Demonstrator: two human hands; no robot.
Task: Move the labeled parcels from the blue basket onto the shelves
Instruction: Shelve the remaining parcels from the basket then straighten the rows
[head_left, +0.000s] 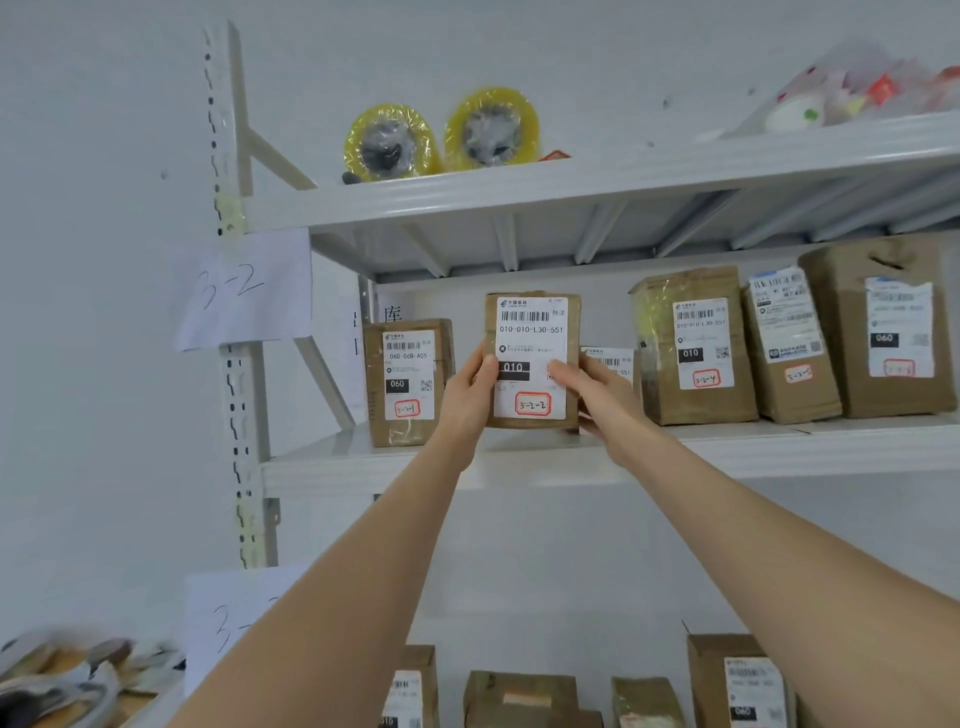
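Below the middle white metal shelf board (363, 462), closest to us, two bare forearms reach up and in. At the board's front edge the left hand (470, 387) grips one side of the brown cardboard parcel with the white label marked 3-2-2 (532, 332), thumb on the label. The right hand (597, 395) clamps the other side, fingers across the front. We hold the parcel upright, label facing us, low over the board. We cannot tell whether its base has touched down.

On the board, just left of that gap, stands the brown box marked 3-2-1 (408, 382). Just right, half hidden behind our right hand, sits a smaller white-labelled parcel (608, 358). Further right along the board come the tape-wrapped box marked 3-2-4 (693, 345) and two more labelled boxes.

Above the board, two yellow tape rolls (392, 143) sit on the top shelf. Under it, a lower shelf carries more brown parcels (519, 696).

So this row looks nearly filled, and the parcel in hand appears to belong in the gap after 3-2-1. What's left for it is setting it down and letting go. The blue basket is out of view, so we can't say how many parcels remain.
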